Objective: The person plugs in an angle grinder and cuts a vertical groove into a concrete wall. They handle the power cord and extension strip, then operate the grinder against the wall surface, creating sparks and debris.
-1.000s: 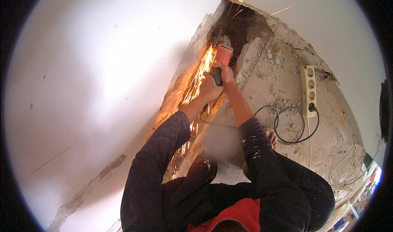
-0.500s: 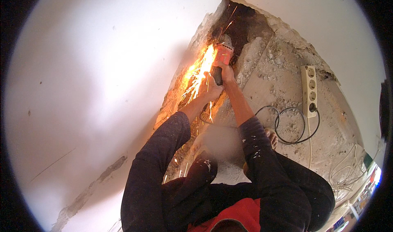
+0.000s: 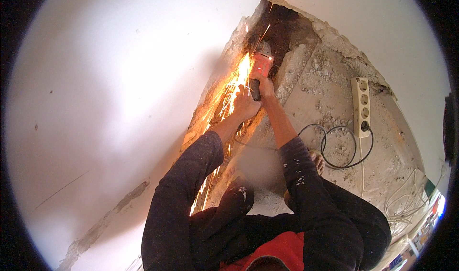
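A red and black angle grinder (image 3: 261,64) runs in the trench at the foot of the left wall, its head toward the far corner. Bright sparks (image 3: 237,83) stream from it along the wall, back toward me. My right hand (image 3: 264,85) is wrapped round the grinder's body, just behind the red part. Lower down, my left hand (image 3: 245,105) is closed on the rear of its black handle. What the disc touches is hidden by glare and by the tool's head.
A cream power strip (image 3: 359,103) with one black plug lies on the rubble-strewn floor to the right. A looped black cable (image 3: 326,147) runs from it toward my right arm. Pale wires (image 3: 404,209) lie tangled at the lower right. White walls meet at the far corner.
The sparks have shifted and now reach farther down along the wall, near my left knee. Both hands and the grinder have hardly moved.
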`<move>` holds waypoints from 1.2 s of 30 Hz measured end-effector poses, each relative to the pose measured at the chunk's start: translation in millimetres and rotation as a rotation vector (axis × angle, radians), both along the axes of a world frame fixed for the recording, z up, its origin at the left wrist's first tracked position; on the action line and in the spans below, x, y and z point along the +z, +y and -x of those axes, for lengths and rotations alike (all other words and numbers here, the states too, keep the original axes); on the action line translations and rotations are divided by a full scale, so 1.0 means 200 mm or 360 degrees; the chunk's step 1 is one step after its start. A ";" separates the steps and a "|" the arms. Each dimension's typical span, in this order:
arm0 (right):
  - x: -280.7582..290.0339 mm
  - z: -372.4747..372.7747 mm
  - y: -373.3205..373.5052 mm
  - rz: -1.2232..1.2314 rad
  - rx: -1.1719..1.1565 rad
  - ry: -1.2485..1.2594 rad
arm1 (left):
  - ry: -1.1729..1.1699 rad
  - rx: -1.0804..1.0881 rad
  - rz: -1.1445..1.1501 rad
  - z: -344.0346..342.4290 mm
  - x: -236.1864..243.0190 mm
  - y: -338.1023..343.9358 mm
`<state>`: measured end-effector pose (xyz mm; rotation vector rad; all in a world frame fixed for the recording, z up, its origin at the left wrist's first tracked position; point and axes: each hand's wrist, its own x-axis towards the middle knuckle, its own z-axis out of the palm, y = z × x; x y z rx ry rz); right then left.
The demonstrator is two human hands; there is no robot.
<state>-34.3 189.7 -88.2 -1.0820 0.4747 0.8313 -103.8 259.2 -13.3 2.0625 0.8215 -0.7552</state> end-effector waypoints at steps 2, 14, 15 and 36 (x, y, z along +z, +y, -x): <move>0.01 0.00 0.00 -0.0070 0.0025 0.0078 | 0.0000 -0.0004 -0.0057 0.00 0.02 0.00; -0.07 0.00 0.00 0.0094 0.0078 0.0128 | -0.0215 -0.0048 -0.0202 0.05 -0.11 -0.02; -0.07 -0.01 0.00 0.0080 0.0075 0.0081 | -0.0178 -0.0069 -0.0245 0.05 -0.09 -0.02; 0.10 0.03 -0.03 0.0160 0.0003 -0.0170 | -0.0109 -0.0076 -0.0236 0.03 0.03 -0.03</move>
